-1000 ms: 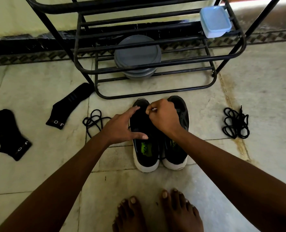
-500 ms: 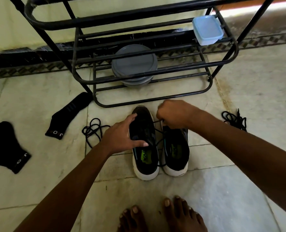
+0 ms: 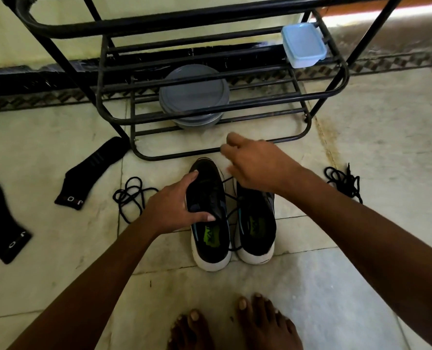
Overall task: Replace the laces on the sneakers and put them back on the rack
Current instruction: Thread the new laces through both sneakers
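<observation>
On the floor [image 3: 361, 152], at 6 o'clock from the shoe rack [image 3: 159, 20], the left hand [image 3: 174, 205] grips the left sneaker [image 3: 210, 238]. The blurred right hand [image 3: 258, 168] hovers above the right sneaker [image 3: 256, 223], possibly pinching its black lace [image 3: 228, 181].

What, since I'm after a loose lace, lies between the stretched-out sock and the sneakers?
A loose black lace coil lies on the floor between the sock and the sneakers, in the head view.

You have two sneakers [image 3: 211, 248] [image 3: 256, 231], two black socks [image 3: 93, 170] [image 3: 2, 223] and two loose lace bundles [image 3: 131, 198] [image 3: 344, 180] on the floor [image 3: 361, 160]. The one rack [image 3: 179, 155] holds one blue lidded box [image 3: 303, 44] and one grey round container [image 3: 193, 94]. Your two hands [image 3: 169, 208] [image 3: 258, 165] and two bare feet [image 3: 192, 329] [image 3: 268, 322] are in view.
</observation>
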{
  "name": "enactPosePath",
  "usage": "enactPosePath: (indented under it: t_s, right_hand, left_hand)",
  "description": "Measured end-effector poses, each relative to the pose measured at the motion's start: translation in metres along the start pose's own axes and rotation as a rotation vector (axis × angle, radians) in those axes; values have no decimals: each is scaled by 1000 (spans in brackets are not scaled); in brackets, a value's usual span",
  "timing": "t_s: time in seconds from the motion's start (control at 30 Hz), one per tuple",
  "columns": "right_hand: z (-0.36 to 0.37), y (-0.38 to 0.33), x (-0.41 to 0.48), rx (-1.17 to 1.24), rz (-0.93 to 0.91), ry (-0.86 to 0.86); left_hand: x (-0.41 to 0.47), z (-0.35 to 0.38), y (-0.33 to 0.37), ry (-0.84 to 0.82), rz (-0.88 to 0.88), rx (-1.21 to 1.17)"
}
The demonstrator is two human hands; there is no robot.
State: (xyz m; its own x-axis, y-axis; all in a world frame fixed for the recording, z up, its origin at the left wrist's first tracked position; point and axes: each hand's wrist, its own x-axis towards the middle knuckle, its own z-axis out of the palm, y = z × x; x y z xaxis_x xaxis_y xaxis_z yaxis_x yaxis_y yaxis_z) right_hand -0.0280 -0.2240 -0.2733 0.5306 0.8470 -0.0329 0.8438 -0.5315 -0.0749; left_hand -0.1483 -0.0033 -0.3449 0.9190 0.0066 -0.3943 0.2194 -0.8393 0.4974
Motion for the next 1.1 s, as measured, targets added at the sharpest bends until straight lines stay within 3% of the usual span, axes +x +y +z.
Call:
enactPosePath:
  t_s: [0.03, 0.1, 0.27, 0.4, 0.63, 0.73, 0.83, 0.9, 1.0, 1.1]
  right_hand:
    - [-2, -2, -2, -69, -33, -125]
    - [-7, -9, 0, -86, -114, -189]
    - [-25, -13, 7, 43, -175, 129]
    - [-20, -28, 13, 93, -148, 121]
    - [-36, -36, 3, 536, -68, 90]
    - [-41, -30, -2, 681, 35, -77]
    - [-35, -16, -2, 743, 214, -312]
    - [-20, -14, 1, 625, 299, -405]
    - [4, -19, 6, 351, 317, -359]
    - [18, -31, 9, 253, 302, -393]
  left_hand:
    - [0, 0, 0, 2, 4, 8]
    - [1, 1, 0, 3, 5, 31]
    - [1, 0, 5, 25, -2, 83]
    - [1, 3, 4, 22, 22, 87]
    - [0, -10, 7, -24, 213, -59]
    - [-6, -27, 16, 57, 268, -223]
    - [-22, -48, 27, -116, 291, -456]
    - [-38, -60, 30, -253, 284, -462]
    - [-59, -67, 28, -464, 243, -351]
    - [-69, -68, 20, -604, 115, -45]
